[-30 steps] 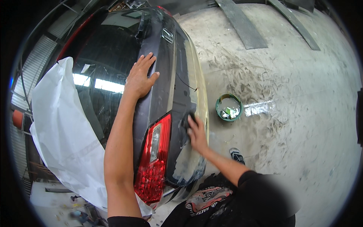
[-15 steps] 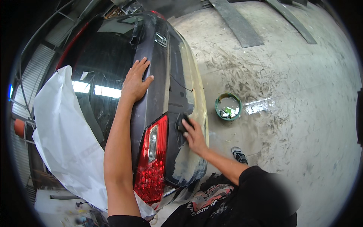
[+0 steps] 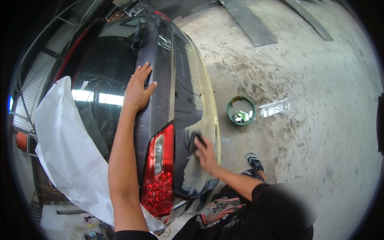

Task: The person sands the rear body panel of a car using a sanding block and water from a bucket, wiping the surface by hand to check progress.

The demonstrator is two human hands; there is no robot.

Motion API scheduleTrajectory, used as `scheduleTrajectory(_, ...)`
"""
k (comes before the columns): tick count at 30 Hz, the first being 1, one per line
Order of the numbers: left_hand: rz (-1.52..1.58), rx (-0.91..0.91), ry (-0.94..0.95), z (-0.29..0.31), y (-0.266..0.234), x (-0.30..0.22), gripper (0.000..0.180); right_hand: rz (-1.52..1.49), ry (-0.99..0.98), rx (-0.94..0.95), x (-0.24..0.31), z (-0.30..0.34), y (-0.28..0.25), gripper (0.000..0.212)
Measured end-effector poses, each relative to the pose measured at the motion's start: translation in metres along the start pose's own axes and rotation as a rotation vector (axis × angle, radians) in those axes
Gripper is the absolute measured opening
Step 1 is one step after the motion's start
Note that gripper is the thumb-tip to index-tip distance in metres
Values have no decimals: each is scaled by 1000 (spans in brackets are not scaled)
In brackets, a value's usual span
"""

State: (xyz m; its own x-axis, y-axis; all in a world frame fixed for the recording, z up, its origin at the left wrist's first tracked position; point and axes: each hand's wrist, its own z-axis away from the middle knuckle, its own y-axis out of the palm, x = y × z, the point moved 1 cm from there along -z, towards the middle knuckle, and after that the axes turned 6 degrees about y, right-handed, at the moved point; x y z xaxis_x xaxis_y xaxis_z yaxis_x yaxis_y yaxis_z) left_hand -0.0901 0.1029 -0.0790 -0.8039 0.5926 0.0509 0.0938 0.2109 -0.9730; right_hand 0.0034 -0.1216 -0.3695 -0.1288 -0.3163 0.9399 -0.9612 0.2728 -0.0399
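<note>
My left hand (image 3: 138, 88) lies flat with fingers stretched on the dark tailgate (image 3: 160, 80) of a car, beside the rear window (image 3: 106, 60). My right hand (image 3: 207, 155) is closed round a black sanding block (image 3: 195, 143), which it presses against the rear bumper (image 3: 183, 168). The block sits right of the red tail light (image 3: 159, 180), on dark paint bordered by pale, filler-like patches (image 3: 197, 176). The fingers of my right hand are slightly blurred, and part of the block is hidden under them.
On the wet, stained floor right of the bumper stands a green bucket (image 3: 241, 110) of cloudy water. White masking sheet (image 3: 66, 144) hangs over the car's near left side. My shoe (image 3: 254, 161) shows below the bucket. Flat grey boards (image 3: 250, 24) lie at the far side.
My right hand has slid the block nearer to me along the bumper. My left hand stays on the tailgate, and the view has shifted slightly.
</note>
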Motion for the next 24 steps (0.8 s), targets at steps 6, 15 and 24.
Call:
scheduleTrajectory(6, 1, -10, 28, -8, 3, -5, 57, 59, 181, -74, -36, -94, -14, 52)
scheduleTrajectory(15, 16, -18, 41, -13, 2, -9, 56, 36, 280, -193, -64, -97, -13, 50)
scheduleTrajectory(24, 25, -24, 34, -9, 3, -8, 56, 132, 413, -264, -17, -38, 10, 49)
